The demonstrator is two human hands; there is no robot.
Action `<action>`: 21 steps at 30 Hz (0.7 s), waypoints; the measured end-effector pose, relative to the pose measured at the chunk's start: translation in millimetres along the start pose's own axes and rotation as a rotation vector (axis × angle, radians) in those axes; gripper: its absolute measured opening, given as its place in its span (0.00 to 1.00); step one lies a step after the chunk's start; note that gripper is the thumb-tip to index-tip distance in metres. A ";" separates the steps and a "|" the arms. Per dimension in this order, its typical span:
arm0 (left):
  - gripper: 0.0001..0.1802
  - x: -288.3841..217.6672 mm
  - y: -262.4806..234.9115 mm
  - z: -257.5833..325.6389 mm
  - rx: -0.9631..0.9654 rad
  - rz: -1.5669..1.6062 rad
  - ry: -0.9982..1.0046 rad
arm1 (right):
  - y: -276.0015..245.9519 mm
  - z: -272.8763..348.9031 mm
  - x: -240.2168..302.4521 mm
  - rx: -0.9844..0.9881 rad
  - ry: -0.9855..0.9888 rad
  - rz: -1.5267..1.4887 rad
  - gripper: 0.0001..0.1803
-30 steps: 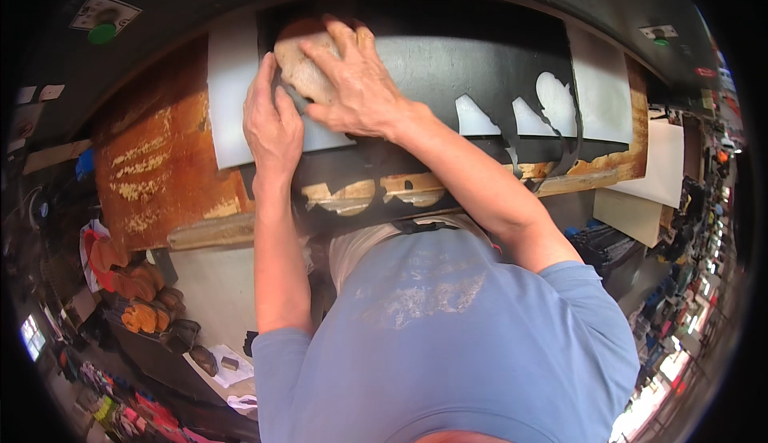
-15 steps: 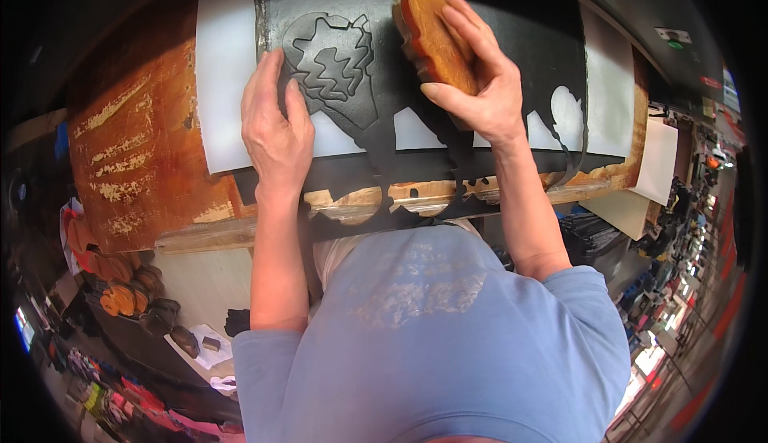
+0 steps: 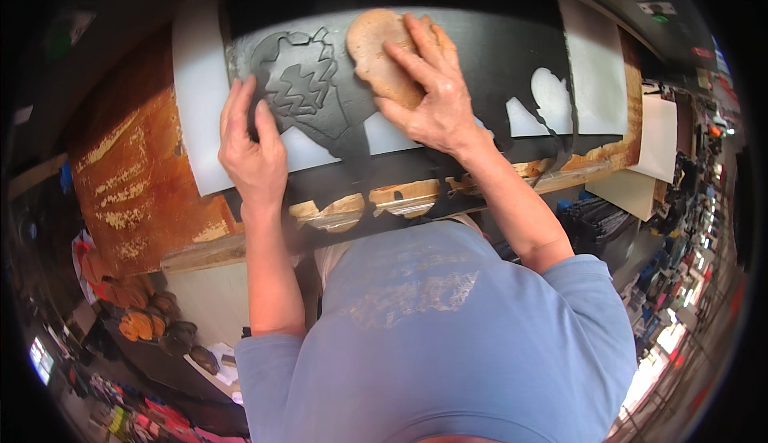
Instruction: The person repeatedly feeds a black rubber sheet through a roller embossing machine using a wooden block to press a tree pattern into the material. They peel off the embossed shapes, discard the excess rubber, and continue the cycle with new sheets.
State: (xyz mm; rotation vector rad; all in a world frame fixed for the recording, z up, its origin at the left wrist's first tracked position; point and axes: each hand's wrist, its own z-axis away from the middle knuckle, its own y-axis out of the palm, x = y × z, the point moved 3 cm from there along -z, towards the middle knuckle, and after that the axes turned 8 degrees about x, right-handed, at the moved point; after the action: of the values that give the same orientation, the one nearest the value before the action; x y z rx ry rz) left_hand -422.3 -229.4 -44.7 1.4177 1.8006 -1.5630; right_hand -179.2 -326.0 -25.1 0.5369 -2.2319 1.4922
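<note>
A tan, sole-shaped cutting die [image 3: 381, 59] is on or just above the black sheet [image 3: 496, 51]; I cannot tell whether it lies fully flat. Spread over its right side, the fingers of my right hand [image 3: 432, 99] grip it, with the thumb at its near end. To the left, zigzag outlines cut in the sheet form a rounded shape [image 3: 300, 83]. Beside that shape, my left hand [image 3: 254, 155] holds nothing, thumb and fingers apart, near the sheet's left edge. Its fingertips seem to touch the sheet.
Under the sheet lies a white board [image 3: 196, 95] on a worn brown table [image 3: 120, 171]. Ragged black offcut strips [image 3: 360, 195] hang over the near wooden edge. Orange-brown blocks [image 3: 140, 324] sit at lower left. Dark stacked material [image 3: 604, 223] stands at right.
My right hand has brought the die left and turned it from tilted on edge to nearly flat, tan face up. My left hand stays beside the cut shape; the whole view has shifted slightly.
</note>
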 end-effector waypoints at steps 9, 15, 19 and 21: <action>0.06 -98.5 28.6 93.2 0.453 0.251 0.043 | -43.0 2.0 -24.2 -0.092 0.048 -0.279 0.33; 0.05 -83.1 60.3 113.2 0.328 0.007 0.401 | -203.6 36.6 -117.3 -1.023 0.200 -0.384 0.14; 0.03 -85.7 60.1 108.7 0.270 -0.061 0.404 | -314.3 54.0 -185.7 -1.303 0.116 -0.408 0.15; 0.03 -94.0 62.5 107.2 0.278 -0.102 0.389 | -350.3 59.5 -205.8 -1.156 0.205 -0.295 0.14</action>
State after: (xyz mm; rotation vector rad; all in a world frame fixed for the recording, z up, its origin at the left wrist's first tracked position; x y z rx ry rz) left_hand -363.9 -373.6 -37.4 1.8974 1.9489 -1.7367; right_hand 170.6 -486.9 117.7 0.2710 -2.2580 -0.0105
